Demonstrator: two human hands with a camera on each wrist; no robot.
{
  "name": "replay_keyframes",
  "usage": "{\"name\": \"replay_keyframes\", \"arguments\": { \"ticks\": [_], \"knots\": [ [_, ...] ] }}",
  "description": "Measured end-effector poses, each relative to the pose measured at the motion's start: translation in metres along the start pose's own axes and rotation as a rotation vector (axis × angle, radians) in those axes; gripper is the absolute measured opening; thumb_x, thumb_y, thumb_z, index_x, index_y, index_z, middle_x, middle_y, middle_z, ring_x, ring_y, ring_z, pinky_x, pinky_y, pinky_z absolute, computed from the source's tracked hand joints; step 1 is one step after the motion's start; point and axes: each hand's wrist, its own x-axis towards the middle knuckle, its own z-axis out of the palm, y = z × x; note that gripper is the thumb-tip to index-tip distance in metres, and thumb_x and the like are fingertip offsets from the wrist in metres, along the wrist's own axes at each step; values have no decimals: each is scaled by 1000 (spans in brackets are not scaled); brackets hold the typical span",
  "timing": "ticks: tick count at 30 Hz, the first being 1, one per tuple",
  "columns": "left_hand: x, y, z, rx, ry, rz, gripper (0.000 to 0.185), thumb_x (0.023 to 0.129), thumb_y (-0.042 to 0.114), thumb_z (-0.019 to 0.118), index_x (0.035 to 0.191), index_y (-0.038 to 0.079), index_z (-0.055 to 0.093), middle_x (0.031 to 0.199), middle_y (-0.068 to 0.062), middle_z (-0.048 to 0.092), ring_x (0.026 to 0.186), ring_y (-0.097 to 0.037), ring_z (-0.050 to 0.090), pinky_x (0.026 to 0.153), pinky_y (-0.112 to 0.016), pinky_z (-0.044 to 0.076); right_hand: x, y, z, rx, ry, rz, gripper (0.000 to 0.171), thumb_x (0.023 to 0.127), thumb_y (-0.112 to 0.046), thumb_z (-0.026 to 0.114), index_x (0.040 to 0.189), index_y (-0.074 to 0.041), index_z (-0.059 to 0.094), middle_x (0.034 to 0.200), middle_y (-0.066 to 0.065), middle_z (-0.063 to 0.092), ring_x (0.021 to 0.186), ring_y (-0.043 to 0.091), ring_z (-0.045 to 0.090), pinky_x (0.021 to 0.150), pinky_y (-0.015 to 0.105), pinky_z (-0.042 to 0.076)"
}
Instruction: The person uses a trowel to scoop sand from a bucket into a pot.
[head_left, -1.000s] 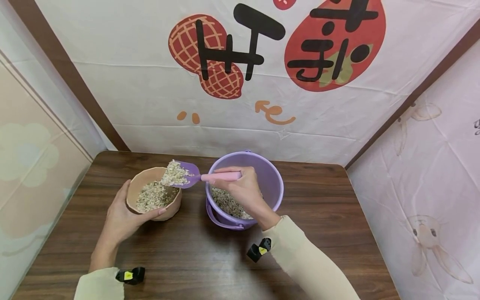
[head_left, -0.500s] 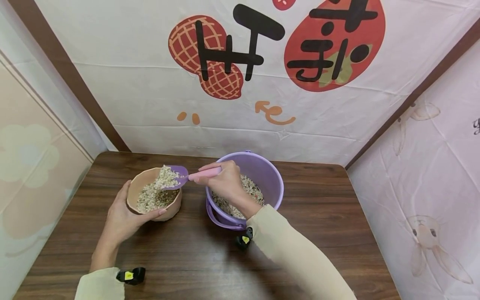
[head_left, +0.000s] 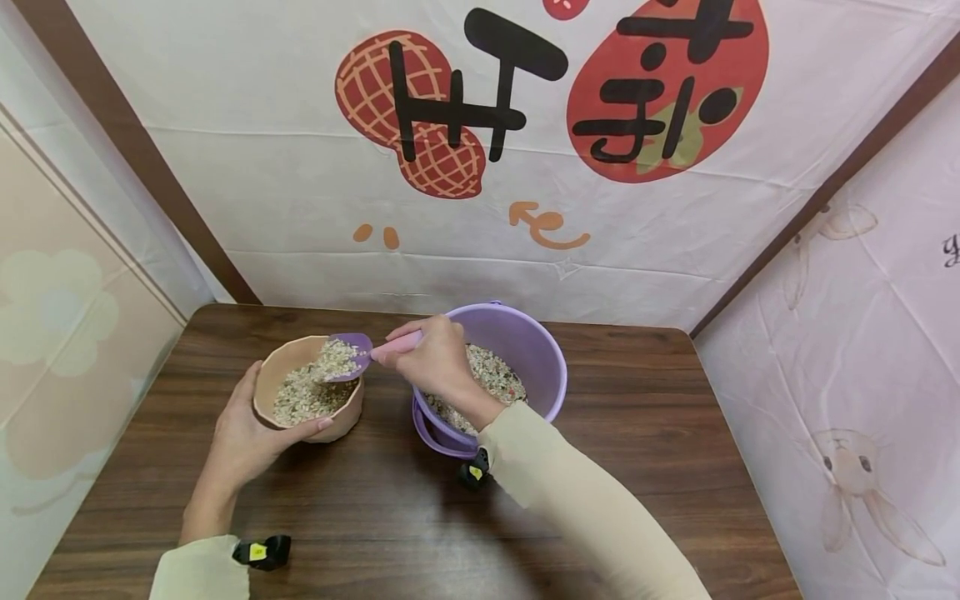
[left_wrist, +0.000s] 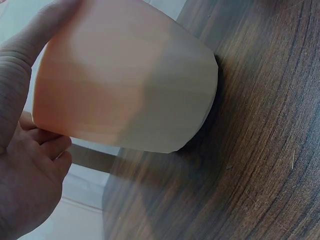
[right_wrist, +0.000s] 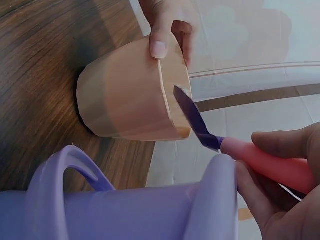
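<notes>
My left hand (head_left: 243, 442) grips a beige faceted pot (head_left: 339, 425), thumb at its near rim and fingers round the far left side. Pale flakes (head_left: 300, 402) lie inside it. My right hand (head_left: 438, 362) holds a small shovel (head_left: 362, 358) by its pink handle, over the left part of the purple bucket (head_left: 536, 346). The shovel's purple blade, heaped with flakes, reaches over the pot's right rim. In the right wrist view, the blade (right_wrist: 192, 115) tilts at the pot's mouth, and the left thumb (right_wrist: 159, 45) presses the rim. The left wrist view shows the pot's outer wall (left_wrist: 125, 85).
The bucket holds more flakes (head_left: 491, 375) with a few coloured bits, and its handle (head_left: 435, 437) hangs down at the front left. Both vessels stand on a brown wooden table (head_left: 360, 517). A printed cloth wall (head_left: 300, 192) rises right behind the table; others flank it.
My right hand has moved left with the shovel, bringing the blade farther over the pot. The heap on the blade looks slightly smaller. The left hand and pot stay in place.
</notes>
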Motion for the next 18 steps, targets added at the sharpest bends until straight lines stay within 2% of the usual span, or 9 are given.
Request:
{"name": "replay_keyframes", "arguments": {
  "ticks": [6,18],
  "knots": [
    [0,1,0,-2,-1,-1,134,68,40,95,163,4,8,159,-33,25,138,-55,32,105,-74,30,-2,-2,-1,-82,3,-50,14,76,-20,89,89,-18,84,73,-14,74,70,4,65,59,18,50],
    [0,1,0,2,-1,5,134,68,37,96,163,4,7,158,-33,26,138,-54,33,105,-74,30,-12,-6,-13,-216,21,-163,13,77,-15,84,90,-17,83,80,-8,76,74,7,68,60,16,49]
  ]
}}
